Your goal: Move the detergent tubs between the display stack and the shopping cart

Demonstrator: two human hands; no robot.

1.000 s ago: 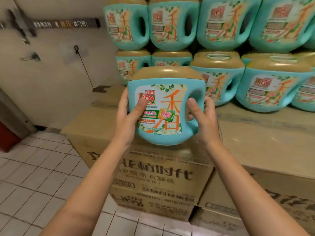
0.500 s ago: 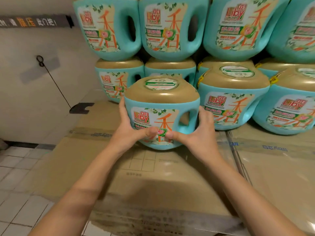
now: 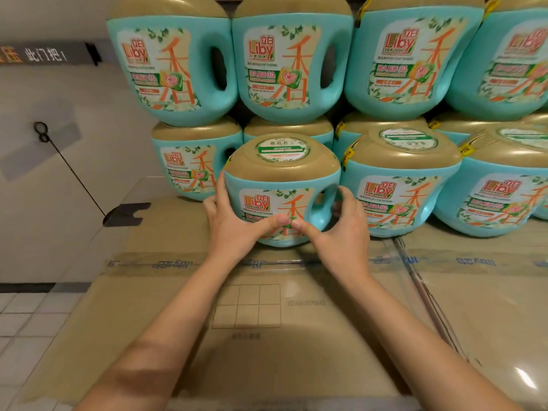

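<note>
Grip: left hand (image 3: 234, 229) wraps the plain side of a teal tub (image 3: 281, 179), and right hand (image 3: 341, 238) wraps the handle side. Both thumbs lie across the front label with their tips almost meeting, so both hands hold the one tub. The tub is upright, gold lid up and label toward the camera, low over the carton (image 3: 267, 351) top near its far edge. Its base looks to be on the cardboard, but I cannot tell whether the full weight is down. It stands in front of the display stack (image 3: 296, 69), with the neighbouring tub (image 3: 397, 185) just beside it on the right; the right fingers sit in that narrow gap. Shopping cart not in view. Judgement: the step is seating this tub in the front row. To do it well, keep it level, set the base flat beyond the tape seam (image 3: 296, 262), line its label up with the neighbour's, and slide the right fingers out toward the camera so they are not pinched. Release both hands only once it stands steady.
</note>
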